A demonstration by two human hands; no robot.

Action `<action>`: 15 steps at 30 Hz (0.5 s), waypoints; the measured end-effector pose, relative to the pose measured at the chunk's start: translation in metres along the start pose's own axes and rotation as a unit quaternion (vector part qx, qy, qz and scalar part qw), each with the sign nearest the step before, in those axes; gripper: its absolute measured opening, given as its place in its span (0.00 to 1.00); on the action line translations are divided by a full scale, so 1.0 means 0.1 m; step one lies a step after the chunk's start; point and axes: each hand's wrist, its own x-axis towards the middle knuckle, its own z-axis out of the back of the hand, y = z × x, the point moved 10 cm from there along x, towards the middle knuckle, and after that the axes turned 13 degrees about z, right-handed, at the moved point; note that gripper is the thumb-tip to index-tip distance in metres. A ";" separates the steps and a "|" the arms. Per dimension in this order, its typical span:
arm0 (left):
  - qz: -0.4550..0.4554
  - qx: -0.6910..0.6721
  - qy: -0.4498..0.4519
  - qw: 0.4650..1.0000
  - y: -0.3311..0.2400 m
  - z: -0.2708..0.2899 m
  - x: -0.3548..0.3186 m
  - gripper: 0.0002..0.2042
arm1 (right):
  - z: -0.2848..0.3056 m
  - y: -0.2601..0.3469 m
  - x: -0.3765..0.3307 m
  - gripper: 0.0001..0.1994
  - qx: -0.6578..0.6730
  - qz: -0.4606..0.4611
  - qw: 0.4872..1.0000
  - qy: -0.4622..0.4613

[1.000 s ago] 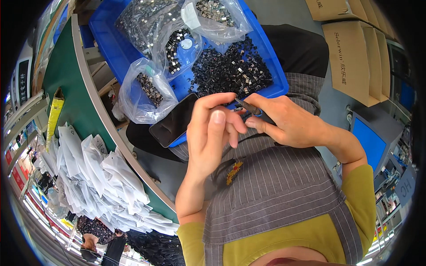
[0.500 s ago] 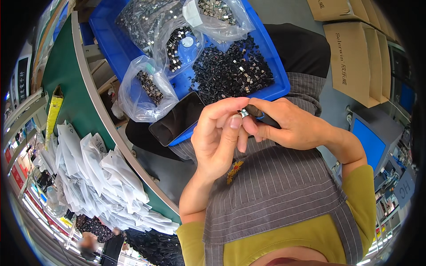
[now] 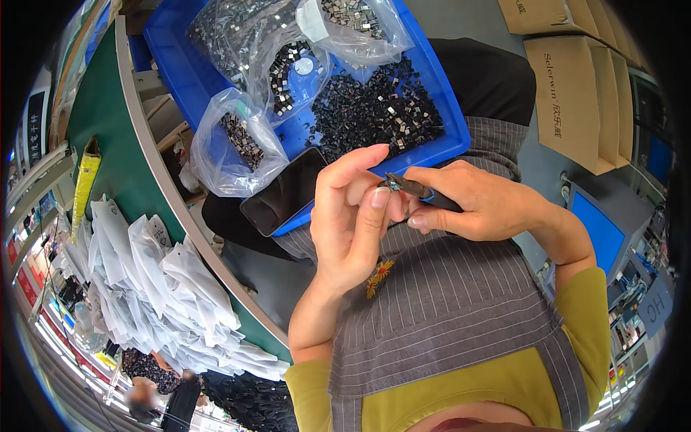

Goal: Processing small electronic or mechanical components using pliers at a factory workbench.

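Observation:
My right hand (image 3: 482,201) is wrapped round pliers (image 3: 443,199) with dark jaws and black-and-blue handles. Their jaws reach to the thumb tip of my left hand (image 3: 353,216), which pinches a small shiny metal part (image 3: 385,186); most of it is hidden by fingers and jaws. Both hands are just in front of a blue tray (image 3: 452,101). Loose small black pieces (image 3: 374,108) fill the tray's near right area, with several silvery ones (image 3: 407,124) among them.
Clear plastic bags (image 3: 216,155) of small metal-and-black parts lie in the tray. A dark phone (image 3: 284,194) rests across its near left corner. White packets (image 3: 165,288) cover part of the green table (image 3: 101,122) at left. Cardboard boxes (image 3: 568,108) and a blue screen (image 3: 599,229) stand at right.
The pliers' jaws have come into plainer view at my left fingertips. My right thumb has shifted along the handles, and my left index finger has lifted away from the jaws.

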 end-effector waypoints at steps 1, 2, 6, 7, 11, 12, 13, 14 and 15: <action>0.000 0.000 0.001 1.000 0.00 0.00 0.00 0.16 | 0.03 0.06 0.01 0.15 -0.039 0.042 0.998 -0.014; -0.002 0.006 0.002 1.000 -0.01 0.00 0.01 0.16 | 0.03 0.07 0.01 0.15 -0.039 0.042 0.998 -0.014; 0.005 0.039 -0.005 0.999 -0.01 0.02 0.02 0.16 | 0.04 0.07 0.02 0.19 -0.061 0.025 0.998 0.010; 0.006 0.039 -0.005 0.999 -0.01 0.02 0.03 0.16 | 0.03 0.02 0.01 0.22 -0.064 0.001 0.998 0.025; 0.008 0.084 -0.015 0.996 0.01 0.03 0.06 0.15 | 0.02 0.10 0.04 0.19 -0.001 -0.014 1.000 0.024; 0.019 0.084 -0.014 0.996 0.04 0.04 0.07 0.15 | 0.04 0.10 0.03 0.19 -0.040 0.003 0.999 0.017; 0.019 0.085 -0.014 0.996 0.03 0.04 0.07 0.15 | 0.06 0.12 0.04 0.18 -0.078 0.019 0.997 0.010; 0.034 0.083 -0.009 0.996 0.05 0.05 0.08 0.15 | 0.07 0.14 0.04 0.18 -0.078 0.019 0.997 0.011; 0.050 0.081 -0.004 0.995 0.07 0.05 0.09 0.15 | 0.06 0.13 0.04 0.18 -0.051 0.000 0.998 0.028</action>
